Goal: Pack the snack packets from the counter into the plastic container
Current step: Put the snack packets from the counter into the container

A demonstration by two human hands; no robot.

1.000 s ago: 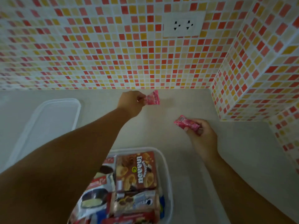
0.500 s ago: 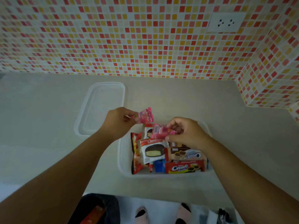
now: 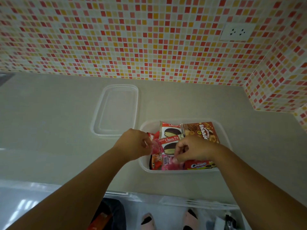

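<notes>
Beside the container (image 3: 224,133), its lid (image 3: 116,110) lies on the counter (image 3: 49,130).

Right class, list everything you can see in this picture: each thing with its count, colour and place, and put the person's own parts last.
Plastic container: one, clear, on counter, near right.
Lid: one, clear, flat on counter, left of and behind container.
Choco Pie packets: two, red and white, inside container.
Brown snack box: one, inside container, far right.
Cream biscuit packet: one, red, container's near edge.
Pink packets: two, one at each hand.
Socket: one, white, tiled wall.
Left hand, right hand: over container.
</notes>
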